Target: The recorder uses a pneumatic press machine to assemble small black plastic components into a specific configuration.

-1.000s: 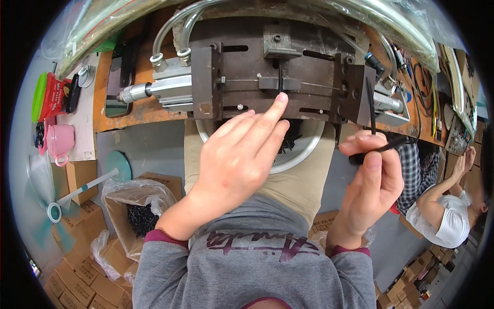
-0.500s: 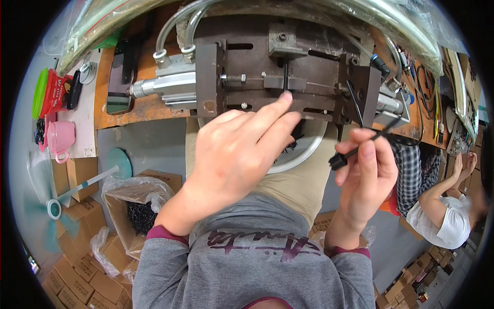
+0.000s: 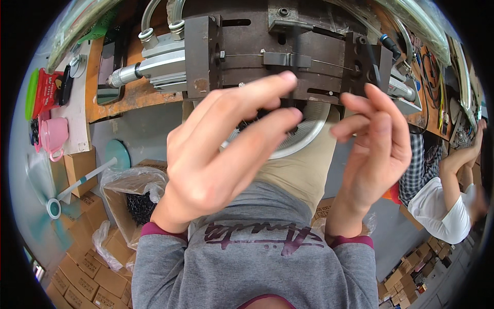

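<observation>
My left hand (image 3: 221,144) reaches up to the dark metal fixture (image 3: 329,51), fingers stretched forward and blurred. At its fingertips a thin black strip (image 3: 295,54) stands smeared by motion, in front of the small grey metal block (image 3: 275,59). The strip seems held there; the thumb's grip is hidden. To the right, my right hand (image 3: 373,144) is raised with curled fingers. Another slim black strip (image 3: 372,64) rises blurred from its fingertips. Below the fixture, a round white basket (image 3: 314,131) with black pieces in it sits on my lap, partly covered by my left hand.
Silver air cylinders (image 3: 164,67) with clear hoses flank the fixture. On the left are a pink cup (image 3: 53,135), a fan (image 3: 53,207) and an open carton (image 3: 121,216) of black pieces. A co-worker in a white shirt (image 3: 440,211) sits at right.
Both hands have shifted, with the right hand rising. The strip at the block has moved slightly right and blurred. The left bolt has drawn back from the block. The co-worker's arms have risen.
</observation>
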`<control>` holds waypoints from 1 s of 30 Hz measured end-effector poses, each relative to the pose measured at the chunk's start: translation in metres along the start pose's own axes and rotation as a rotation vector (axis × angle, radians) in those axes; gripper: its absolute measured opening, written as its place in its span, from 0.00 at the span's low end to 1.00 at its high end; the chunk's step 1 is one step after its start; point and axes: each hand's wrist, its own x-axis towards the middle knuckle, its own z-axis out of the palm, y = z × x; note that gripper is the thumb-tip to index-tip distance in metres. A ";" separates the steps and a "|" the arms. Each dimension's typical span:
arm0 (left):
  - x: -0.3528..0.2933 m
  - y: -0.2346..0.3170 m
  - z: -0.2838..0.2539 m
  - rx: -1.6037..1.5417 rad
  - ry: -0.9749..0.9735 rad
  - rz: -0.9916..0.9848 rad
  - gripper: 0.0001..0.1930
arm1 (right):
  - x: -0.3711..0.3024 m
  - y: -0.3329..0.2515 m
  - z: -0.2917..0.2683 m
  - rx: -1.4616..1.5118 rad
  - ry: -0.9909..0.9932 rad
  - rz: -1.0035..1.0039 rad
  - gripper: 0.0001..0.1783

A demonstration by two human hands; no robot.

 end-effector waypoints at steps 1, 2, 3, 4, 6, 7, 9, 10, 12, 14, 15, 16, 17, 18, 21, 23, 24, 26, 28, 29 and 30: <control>-0.002 -0.007 0.003 0.053 -0.022 0.008 0.17 | -0.001 -0.001 -0.004 -0.039 -0.008 -0.027 0.24; -0.003 -0.007 0.005 0.095 -0.057 -0.005 0.16 | -0.004 -0.003 -0.008 -0.078 -0.015 -0.049 0.28; -0.003 -0.008 0.006 0.145 -0.087 -0.014 0.15 | -0.004 -0.004 -0.007 -0.095 -0.023 -0.082 0.31; -0.004 -0.009 0.009 0.178 -0.107 -0.015 0.15 | -0.004 -0.006 -0.006 -0.081 -0.029 -0.105 0.32; -0.005 -0.008 0.016 0.235 -0.150 -0.027 0.14 | -0.009 -0.008 -0.005 -0.004 -0.053 -0.116 0.35; -0.004 -0.009 0.017 0.258 -0.157 -0.021 0.13 | -0.012 -0.009 -0.006 0.024 -0.057 -0.117 0.37; 0.000 -0.006 0.017 0.302 -0.186 -0.025 0.13 | -0.015 -0.008 -0.008 -0.037 -0.091 -0.198 0.34; 0.002 -0.004 0.016 0.315 -0.201 -0.037 0.13 | -0.015 -0.008 -0.009 -0.066 -0.110 -0.241 0.33; 0.007 -0.002 0.014 0.322 -0.210 -0.043 0.12 | -0.018 -0.010 -0.011 -0.158 -0.070 -0.211 0.31; 0.009 -0.002 0.014 0.329 -0.220 -0.042 0.12 | -0.016 -0.010 -0.006 -0.043 -0.023 -0.234 0.30; 0.007 -0.002 0.014 0.322 -0.225 -0.053 0.12 | -0.016 -0.010 -0.004 0.013 0.000 -0.237 0.30; 0.007 -0.002 0.014 0.319 -0.224 -0.058 0.12 | -0.016 -0.010 -0.007 -0.030 -0.048 -0.239 0.30; 0.007 -0.002 0.014 0.316 -0.224 -0.063 0.12 | -0.016 -0.009 -0.012 -0.074 -0.095 -0.242 0.31; 0.007 -0.002 0.014 0.311 -0.230 -0.070 0.12 | -0.018 -0.007 -0.016 -0.116 -0.139 -0.239 0.32; 0.007 -0.002 0.014 0.309 -0.235 -0.073 0.12 | -0.015 -0.004 -0.020 -0.315 -0.185 -0.333 0.27; 0.004 -0.004 0.015 0.303 -0.219 -0.063 0.13 | -0.012 -0.010 -0.013 -0.483 -0.107 -0.321 0.20; 0.003 -0.005 0.016 0.297 -0.208 -0.056 0.13 | -0.009 -0.010 -0.010 -0.557 -0.090 -0.396 0.20; 0.001 -0.004 0.016 0.257 -0.183 -0.068 0.13 | 0.004 -0.005 -0.003 -0.701 -0.057 -0.550 0.20; -0.002 -0.003 0.014 0.122 -0.151 -0.105 0.13 | 0.006 0.002 0.003 -0.667 -0.079 -0.536 0.19; -0.006 -0.002 0.009 0.008 -0.131 -0.134 0.13 | 0.008 0.005 0.005 -0.668 -0.111 -0.534 0.18; -0.010 -0.002 0.005 -0.104 -0.114 -0.167 0.12 | 0.010 0.008 0.006 -0.666 -0.145 -0.526 0.17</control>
